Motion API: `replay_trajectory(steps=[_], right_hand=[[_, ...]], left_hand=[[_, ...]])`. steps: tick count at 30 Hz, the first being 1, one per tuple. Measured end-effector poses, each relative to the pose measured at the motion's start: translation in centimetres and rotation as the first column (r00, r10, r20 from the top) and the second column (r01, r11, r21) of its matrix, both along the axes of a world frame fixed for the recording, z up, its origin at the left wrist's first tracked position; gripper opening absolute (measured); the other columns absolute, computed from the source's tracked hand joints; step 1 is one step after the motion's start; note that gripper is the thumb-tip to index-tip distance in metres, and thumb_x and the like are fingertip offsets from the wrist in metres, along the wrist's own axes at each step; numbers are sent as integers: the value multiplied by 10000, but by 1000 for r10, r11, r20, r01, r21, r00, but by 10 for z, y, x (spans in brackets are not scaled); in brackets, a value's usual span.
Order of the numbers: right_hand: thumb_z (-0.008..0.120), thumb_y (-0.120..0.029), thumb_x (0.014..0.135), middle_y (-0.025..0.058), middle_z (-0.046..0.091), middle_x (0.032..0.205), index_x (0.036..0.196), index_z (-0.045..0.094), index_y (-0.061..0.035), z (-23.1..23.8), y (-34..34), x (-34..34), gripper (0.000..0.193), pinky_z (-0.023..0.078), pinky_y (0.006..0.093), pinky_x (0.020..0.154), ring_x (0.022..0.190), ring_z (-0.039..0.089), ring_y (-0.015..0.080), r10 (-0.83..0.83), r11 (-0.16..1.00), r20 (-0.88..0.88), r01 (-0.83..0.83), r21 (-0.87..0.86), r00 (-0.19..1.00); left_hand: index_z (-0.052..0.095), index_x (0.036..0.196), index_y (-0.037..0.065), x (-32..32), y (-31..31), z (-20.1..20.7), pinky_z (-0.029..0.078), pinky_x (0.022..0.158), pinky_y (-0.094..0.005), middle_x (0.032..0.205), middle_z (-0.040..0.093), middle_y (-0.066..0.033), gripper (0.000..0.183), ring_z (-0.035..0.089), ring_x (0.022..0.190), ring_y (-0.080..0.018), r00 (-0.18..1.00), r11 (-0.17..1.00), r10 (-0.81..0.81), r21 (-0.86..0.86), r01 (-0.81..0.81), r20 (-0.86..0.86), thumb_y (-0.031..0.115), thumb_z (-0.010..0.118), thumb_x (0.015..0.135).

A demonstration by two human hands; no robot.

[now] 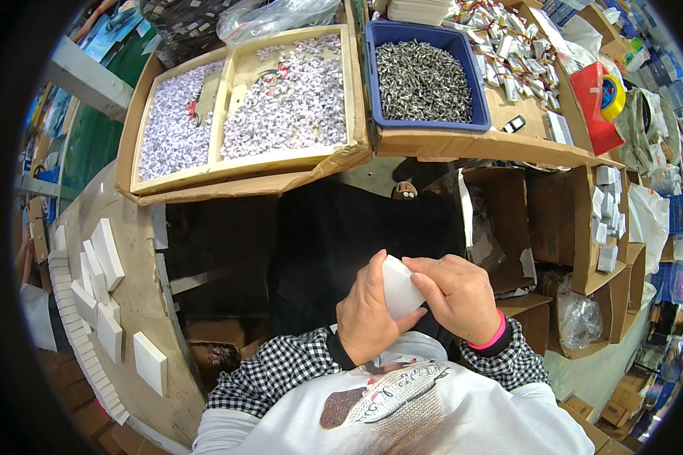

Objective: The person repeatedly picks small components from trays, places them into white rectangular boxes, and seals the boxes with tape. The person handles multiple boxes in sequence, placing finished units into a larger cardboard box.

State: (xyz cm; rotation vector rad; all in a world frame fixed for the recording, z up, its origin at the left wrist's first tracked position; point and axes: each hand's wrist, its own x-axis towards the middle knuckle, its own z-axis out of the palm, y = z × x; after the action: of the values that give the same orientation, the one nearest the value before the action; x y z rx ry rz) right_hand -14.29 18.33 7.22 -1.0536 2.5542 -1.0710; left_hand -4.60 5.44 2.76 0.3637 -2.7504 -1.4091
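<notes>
Between my hands, close to my body, is a small white box (400, 290) with a flat face. My left hand (368, 315) wraps round its left side and lower end. The thumb and fingers of my right hand (457, 296) pinch its upper right edge. Most of the box's back is hidden by my fingers. On the table at my left lie several similar white boxes, among them one flat box (150, 364) nearest me and a leaning pair (108, 254) farther off.
A curved row of white boxes (83, 345) lines the left table's edge (171, 303). Ahead stand a wooden tray (218, 114) of small white pieces and a blue bin (482, 114) of metal parts. Battery-like packs (508, 45) fill the far right. Cardboard boxes (501, 205) stand at right.
</notes>
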Motion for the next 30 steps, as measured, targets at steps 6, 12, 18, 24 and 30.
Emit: replay_trajectory(steps=[6, 12, 18, 24, 30], right_hand=[[677, -151, 808, 142, 662, 1012, 1090, 628, -28, -20, -9, 3, 311, 529, 339, 746, 867, 648, 283, 22, 999, 51, -20, -41, 998], [692, -130, 815, 132, 651, 1019, 1099, 618, -15, -39, -11, 7, 316, 532, 289, 716, 832, 660, 223, 140, 963, 312, -56, -265, 940], [704, -75, 818, 99, 640, 1007, 1135, 597, -23, -57, -20, 41, 339, 530, 229, 691, 804, 635, 118, -69, 892, 577, 310, -330, 814], [704, -87, 824, 78, 656, 878, 1144, 589, -24, -65, -16, 41, 345, 526, 219, 673, 741, 642, 100, -55, 870, 644, 354, -345, 763], [712, -89, 816, 77, 665, 899, 1132, 604, -25, -61, -14, 37, 340, 531, 225, 684, 763, 648, 103, -13, 880, 624, 306, -364, 781]], left_hand=[[290, 1397, 60, 1, -10, -13, 504, 829, -340, 1176, 519, -170, 819, 587, 996, -263, 997, 950, 34, 311, -12, -65, 187, 764, 741], [401, 1330, 84, 22, -41, -28, 464, 878, -271, 1175, 529, -76, 459, 542, 1014, -132, 994, 748, 16, 661, 60, -109, 66, 583, 909], [358, 1284, 80, 24, -38, -34, 439, 917, -296, 1209, 492, -101, 345, 507, 1065, -160, 976, 638, 115, 766, 71, -186, 91, 476, 960], [301, 1299, 79, 22, -32, -38, 435, 925, -311, 1219, 469, -132, 378, 498, 1074, -180, 976, 701, 73, 706, 97, -206, 55, 454, 954], [272, 1324, 81, 21, -28, -40, 463, 893, -318, 1207, 486, -151, 441, 521, 1052, -188, 956, 675, 117, 728, 122, -269, 24, 476, 938]])
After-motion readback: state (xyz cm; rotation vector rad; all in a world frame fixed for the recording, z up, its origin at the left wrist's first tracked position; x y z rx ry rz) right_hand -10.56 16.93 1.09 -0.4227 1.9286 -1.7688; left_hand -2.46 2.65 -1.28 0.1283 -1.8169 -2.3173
